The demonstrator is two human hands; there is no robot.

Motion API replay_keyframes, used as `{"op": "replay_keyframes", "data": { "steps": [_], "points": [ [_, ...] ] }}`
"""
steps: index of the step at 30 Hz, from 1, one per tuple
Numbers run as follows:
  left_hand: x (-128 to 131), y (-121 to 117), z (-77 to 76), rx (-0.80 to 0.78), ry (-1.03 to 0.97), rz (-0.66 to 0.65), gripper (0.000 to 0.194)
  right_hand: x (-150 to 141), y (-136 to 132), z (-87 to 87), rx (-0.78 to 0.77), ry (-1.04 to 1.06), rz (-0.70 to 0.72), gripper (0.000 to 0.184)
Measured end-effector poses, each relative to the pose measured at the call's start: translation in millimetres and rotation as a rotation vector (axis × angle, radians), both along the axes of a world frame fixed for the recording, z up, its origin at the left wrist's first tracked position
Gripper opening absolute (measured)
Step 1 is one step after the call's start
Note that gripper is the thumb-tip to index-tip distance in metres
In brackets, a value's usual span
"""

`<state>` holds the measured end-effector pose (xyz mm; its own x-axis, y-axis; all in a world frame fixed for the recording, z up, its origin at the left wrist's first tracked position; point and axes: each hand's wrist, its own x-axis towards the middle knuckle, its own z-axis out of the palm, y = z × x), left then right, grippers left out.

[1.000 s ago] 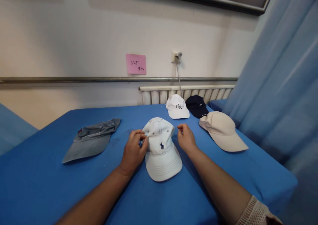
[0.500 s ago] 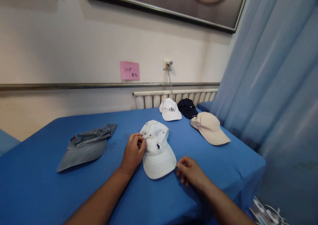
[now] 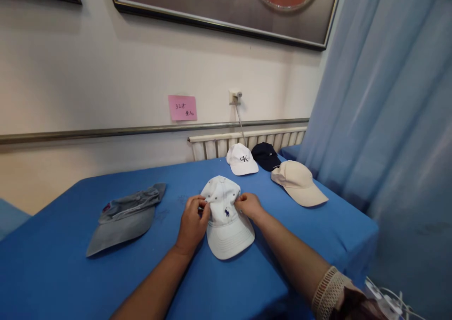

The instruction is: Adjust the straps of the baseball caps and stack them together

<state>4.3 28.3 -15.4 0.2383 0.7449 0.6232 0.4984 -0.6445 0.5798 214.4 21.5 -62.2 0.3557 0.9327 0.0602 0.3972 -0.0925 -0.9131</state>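
Left hand (image 3: 201,208): your finger and thumb are bent and close together, at the left side of the pale cap (image 3: 230,241). I cannot tell if they pinch it.
Right hand (image 3: 238,202): your fingers are curled in narrow, touching the cap's right side. I cannot tell if they pinch it either.
Pale cap: it sits on the blue cloth (image 3: 219,291) between your hands. Its brim points at you, a bit to the right. Its long way runs from the far top to the near brim (a tiny dark horse picture is on the front).
Change: your right hand was down by the brim, and now it is up by the top part.
Gray cap (image 3: 122,228): well apart, on your left.
Other caps: white (image 3: 242,162), dark (image 3: 265,156) and tan (image 3: 297,183) ones lie farther back, right.
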Motion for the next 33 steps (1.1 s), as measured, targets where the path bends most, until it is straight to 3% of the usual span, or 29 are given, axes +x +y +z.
{"op": "replay_keyframes", "data": {
  "steps": [7, 13, 17, 21, 29, 33],
  "points": [
    [-1.2, 1.6, -1.7, 0.001, -0.004, -0.006, 0.017, 5.4, -6.0, -6.1, -0.009, -0.03, -0.077, 0.007],
    [-1.2, 1.8, 0.0, -0.015, -0.016, -0.009, 0.017, 0.8, -11.5, -2.9, -0.016, -0.079, 0.017, 0.032],
    [-2.1, 2.5, -0.1, -0.024, -0.014, 0.001, 0.017, -6.5, -14.5, 6.4, -0.067, -0.295, 0.043, 0.015],
    [-3.3, 3.1, -0.3, -0.032, -0.001, 0.003, 0.017, -11.8, -14.5, 12.3, -0.1, -0.348, 0.022, 0.004],
    [-4.9, 4.7, 0.9, -0.085, 0.012, -0.001, 0.019, -7.0, -26.4, 7.3, 0.178, -0.274, -0.306, 0.01],
    [-7.6, 6.6, 2.0, -0.097, 0.063, -0.04, 0.019, 0.5, -24.1, -3.2, 0.195, -0.084, -0.391, 0.011]
  ]
}}
